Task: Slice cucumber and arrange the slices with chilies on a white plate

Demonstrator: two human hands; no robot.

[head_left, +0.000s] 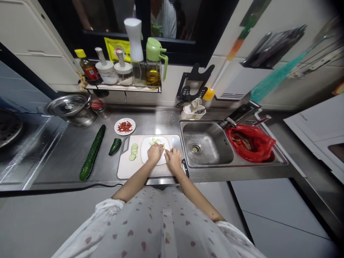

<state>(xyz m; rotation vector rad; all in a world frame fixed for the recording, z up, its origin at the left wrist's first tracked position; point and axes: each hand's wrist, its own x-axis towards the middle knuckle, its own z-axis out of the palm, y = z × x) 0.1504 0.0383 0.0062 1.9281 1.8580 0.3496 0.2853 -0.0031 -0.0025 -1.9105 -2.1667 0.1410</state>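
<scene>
Steel covers the tabletop [67, 154] from end to end. At far left sits a lidded pot [71, 109], with a red-capped jar [99, 107] just beside it. A whole cucumber [92, 153] lies slantwise on the steel, and a short cucumber stub [115, 146] lies near it. Behind them stands a small dish of red chillies [125, 126]. A pale board [129, 166] comes next, bearing a short row of cucumber slices [133, 151] at its left. On the board rests a white plate [146, 147], with more slices along its far edge.

The left hand [155, 153] is curled, fingertips down on the plate; what it pinches cannot be told. The right hand [173, 159] is curled close beside it at the plate's right rim, the two nearly touching. A knife [177, 144] lies along the board's right edge, partly hidden under the right hand.

To the right is a sink [206, 147], and past it a red bag [251, 142] sits in a second basin. Above the tabletop, a wall shelf [123, 87] holds bottles and shakers, one with an oil-filled green-topped jug [154, 64]. A yellow label behind them is too blurred to read. A dark window fills the wall above.
</scene>
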